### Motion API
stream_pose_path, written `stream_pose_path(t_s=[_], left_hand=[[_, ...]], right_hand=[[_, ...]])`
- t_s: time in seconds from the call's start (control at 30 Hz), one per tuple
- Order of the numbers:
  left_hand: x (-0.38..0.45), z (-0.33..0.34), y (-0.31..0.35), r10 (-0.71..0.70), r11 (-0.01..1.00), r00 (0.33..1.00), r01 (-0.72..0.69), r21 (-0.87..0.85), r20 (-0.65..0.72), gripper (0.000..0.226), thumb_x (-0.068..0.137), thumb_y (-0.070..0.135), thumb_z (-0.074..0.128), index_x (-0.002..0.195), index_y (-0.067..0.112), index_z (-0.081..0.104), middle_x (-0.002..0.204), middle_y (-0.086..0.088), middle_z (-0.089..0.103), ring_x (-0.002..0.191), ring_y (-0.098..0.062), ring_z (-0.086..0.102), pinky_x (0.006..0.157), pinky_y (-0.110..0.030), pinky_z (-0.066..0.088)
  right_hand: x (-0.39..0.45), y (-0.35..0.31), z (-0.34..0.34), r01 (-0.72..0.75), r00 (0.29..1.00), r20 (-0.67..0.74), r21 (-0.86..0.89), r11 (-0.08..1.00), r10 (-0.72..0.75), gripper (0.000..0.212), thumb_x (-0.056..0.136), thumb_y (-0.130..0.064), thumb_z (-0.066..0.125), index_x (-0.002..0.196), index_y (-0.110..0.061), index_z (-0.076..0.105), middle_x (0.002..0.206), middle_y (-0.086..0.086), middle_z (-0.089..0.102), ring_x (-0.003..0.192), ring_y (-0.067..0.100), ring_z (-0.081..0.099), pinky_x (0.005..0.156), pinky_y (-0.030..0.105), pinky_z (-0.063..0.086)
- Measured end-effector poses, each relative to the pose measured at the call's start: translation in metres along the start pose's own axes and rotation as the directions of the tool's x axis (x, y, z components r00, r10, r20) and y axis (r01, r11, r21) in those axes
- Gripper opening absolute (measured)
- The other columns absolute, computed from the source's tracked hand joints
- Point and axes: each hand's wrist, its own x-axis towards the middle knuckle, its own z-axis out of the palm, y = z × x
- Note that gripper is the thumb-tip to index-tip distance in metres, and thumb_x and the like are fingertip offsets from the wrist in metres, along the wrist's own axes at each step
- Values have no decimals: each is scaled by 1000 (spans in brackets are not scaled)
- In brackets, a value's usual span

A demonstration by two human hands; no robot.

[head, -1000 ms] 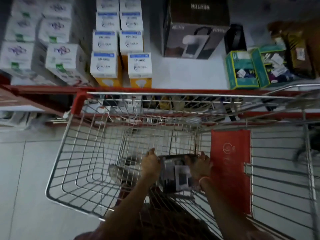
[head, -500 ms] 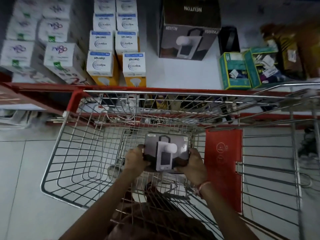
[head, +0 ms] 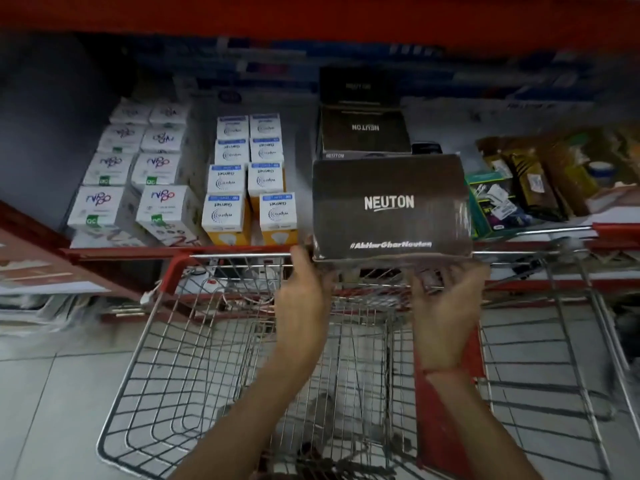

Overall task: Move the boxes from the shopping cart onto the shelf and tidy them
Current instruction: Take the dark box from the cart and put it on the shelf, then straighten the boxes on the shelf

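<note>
A red-edged metal shelf with a pale grey deck (head: 121, 251) carried its stock in rows running front to back. At its left stood two rows of white cube cartons with purple script (head: 104, 206). Just beside them were two rows of white-and-orange bulb boxes (head: 225, 216). Towards the back at centre sat black cardboard boxes marked NEUTON (head: 365, 133), one behind another. At the right lay open green cartons of small packets (head: 478, 216) and brown pouches (head: 561, 161).

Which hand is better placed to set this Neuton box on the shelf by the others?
Probably the right hand: it sits palm up under the Neuton box, bearing it, in line with the stacked Neuton boxes on the shelf. The left hand only grips the box's lower left corner.
</note>
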Motion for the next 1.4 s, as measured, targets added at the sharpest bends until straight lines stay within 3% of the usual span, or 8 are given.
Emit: stream_pose_path(t_s=[0.2, 0.67, 0.8, 0.93, 1.03, 1.13, 1.27, 1.4], left_hand=[[69, 51, -2, -30, 995, 1000, 29, 91, 9, 36, 87, 3, 61, 112, 1, 35, 81, -23, 71, 68, -38, 69, 55, -42, 59], [76, 8, -48, 184, 870, 938, -295, 396, 294, 43, 88, 1, 56, 125, 15, 41, 99, -13, 69, 77, -28, 69, 62, -32, 60], [57, -93, -92, 63, 980, 997, -72, 185, 54, 25, 95, 34, 44, 113, 24, 58, 101, -6, 68, 71, -13, 63, 63, -25, 51], [72, -175, -177, 227, 796, 974, -189, 575, 7, 77, 78, -17, 58, 143, 3, 21, 149, -21, 29, 131, -33, 40, 105, -47, 43], [101, -202, -211, 140, 645, 979, -202, 737, 146, 83, 77, -9, 64, 144, -1, 14, 151, -24, 20, 141, -34, 20, 116, -50, 23], [110, -205, -216, 101, 582, 971, -236, 778, 219, 70, 88, -3, 53, 143, -2, 10, 152, -22, 17, 141, -30, 23, 118, -39, 21], [110, -203, -212, 88, 623, 968, -238, 746, 235, 77, 88, -11, 40, 138, 3, -17, 157, -14, -1, 145, -19, 9, 118, -27, 16], [110, -210, -203, 66, 630, 967, -232, 741, 246, 78, 88, -10, 44, 144, 6, -7, 158, -9, 0, 144, -15, 13, 111, -24, 31]], right_hand=[[66, 26, 46, -25, 1000, -13, -135, 991, 23, 53, 73, -2, 77, 107, -8, 37, 116, 19, 59, 103, 32, 63, 87, 38, 55], [59, -12, 62, -62, 998, -46, -670, 740, 42, 51, 84, -12, 68, 122, 8, 42, 110, 30, 62, 100, 42, 62, 77, 46, 56], [-9, -93, 105, 19, 997, 79, -231, 973, -1, 40, 91, -21, 59, 127, -9, 46, 104, 7, 66, 72, 12, 63, 59, 16, 54], [-72, -160, 178, -81, 830, 555, 195, 978, -42, 34, 94, -26, 54, 125, -16, 50, 97, -3, 67, 65, 24, 69, 57, 22, 60], [-89, -172, 240, -89, 776, 631, 87, 992, 14, 54, 95, -47, 42, 133, -9, 43, 128, 12, 57, 91, 14, 67, 73, -3, 42], [-88, -173, 285, -141, 804, 583, -11, 990, 121, 71, 92, -58, 35, 133, -1, 40, 143, 14, 44, 67, 13, 57, 57, 15, 42], [-81, -164, 299, -204, 810, 544, -87, 975, 218, 62, 96, -50, 35, 138, -6, 25, 54, -5, 47, 42, 6, 37, 39, 20, 27], [-86, -170, 286, -105, 754, 638, -120, 987, 157, 66, 94, -59, 31, 143, -16, 22, 40, -1, 33, 32, 6, 50, 34, 21, 39]])
